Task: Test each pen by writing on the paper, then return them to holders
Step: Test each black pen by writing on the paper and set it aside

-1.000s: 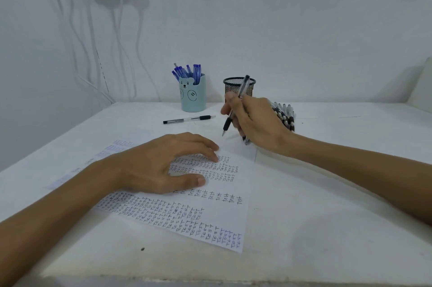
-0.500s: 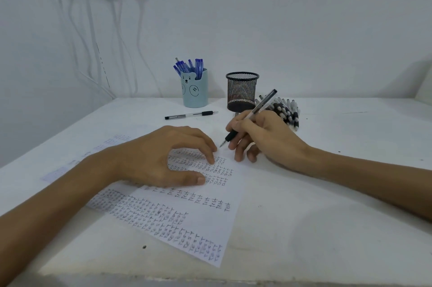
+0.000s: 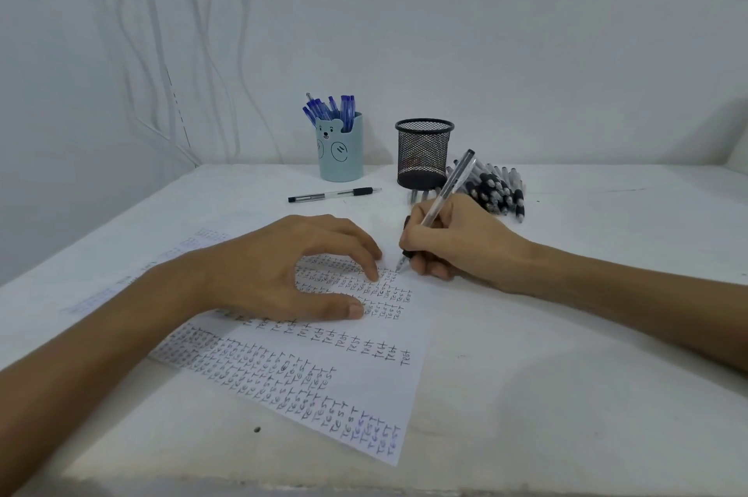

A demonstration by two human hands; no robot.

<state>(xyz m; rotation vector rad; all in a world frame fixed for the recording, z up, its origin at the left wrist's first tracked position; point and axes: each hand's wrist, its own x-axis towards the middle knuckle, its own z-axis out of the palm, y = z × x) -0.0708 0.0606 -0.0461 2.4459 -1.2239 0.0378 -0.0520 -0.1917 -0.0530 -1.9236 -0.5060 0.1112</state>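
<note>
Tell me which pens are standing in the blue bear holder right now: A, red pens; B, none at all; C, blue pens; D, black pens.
C: blue pens stick up out of the blue bear holder, while the black pens lie in a pile beside the mesh holder.
</note>
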